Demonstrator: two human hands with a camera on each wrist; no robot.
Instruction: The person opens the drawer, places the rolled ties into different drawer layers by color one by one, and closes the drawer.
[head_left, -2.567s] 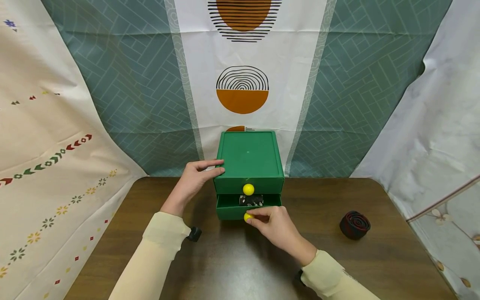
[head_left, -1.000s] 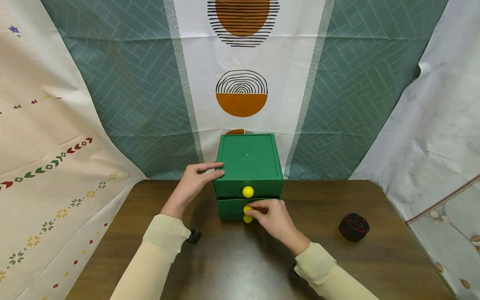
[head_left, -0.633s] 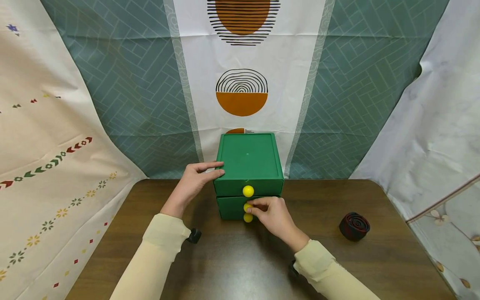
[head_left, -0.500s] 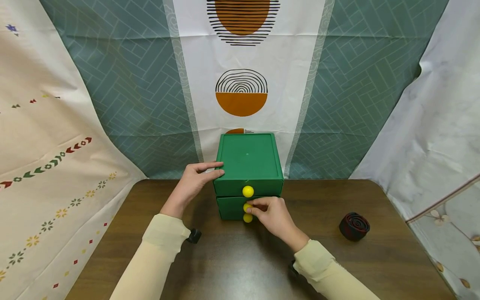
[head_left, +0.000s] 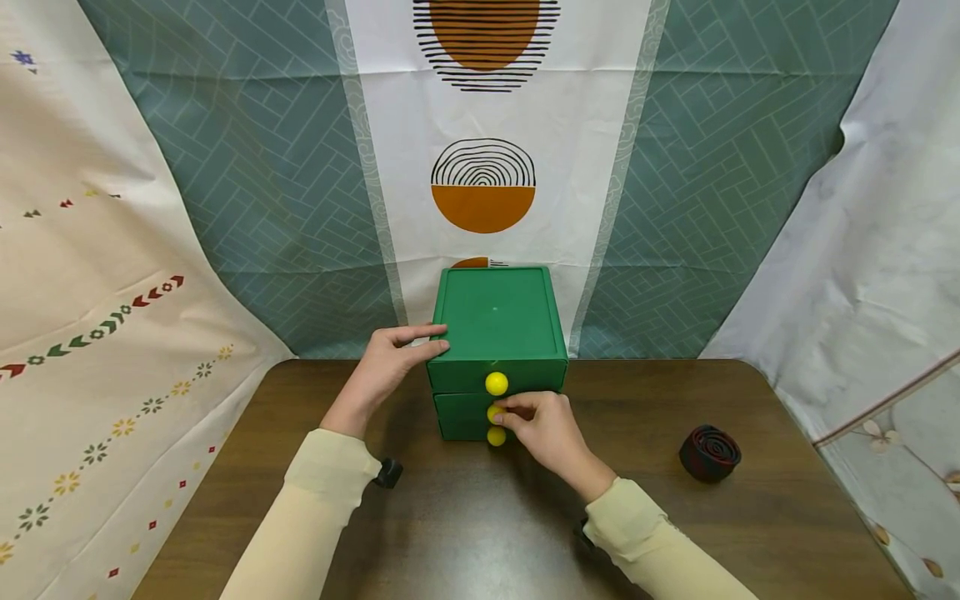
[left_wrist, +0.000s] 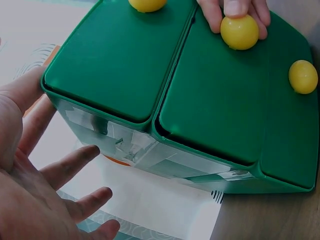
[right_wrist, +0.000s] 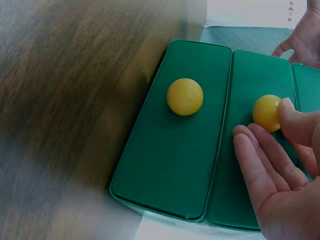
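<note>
Sitting at the far middle of the brown table (head_left: 465, 533): a green drawer box (head_left: 497, 321), drawer fronts facing the person, long axis running away toward the patterned curtain (head_left: 483, 125). Nearest, the right hand (head_left: 546, 429) pinching the middle yellow knob (head_left: 494, 414) between thumb and curled fingers, the middle drawer (head_left: 461, 407) lying flush with the front. Just below, the bottom knob (head_left: 496, 437) staying free; just above, the top knob (head_left: 497, 383) also untouched. A little farther, the left hand (head_left: 390, 362) resting with straight, relaxed fingers against the left top edge of the box, holding nothing. Well apart at the right, a dark rolled belt (head_left: 709, 452) lying on the table. Showing only in the right wrist view: the thumb tip pressing on the knob (right_wrist: 267, 112) and the fingers (right_wrist: 255, 160) lying along the drawer front. Showing only in the left wrist view: tape strips on the side wall of the box (left_wrist: 150, 150) and the spread palm (left_wrist: 35, 185) beside it.
</note>
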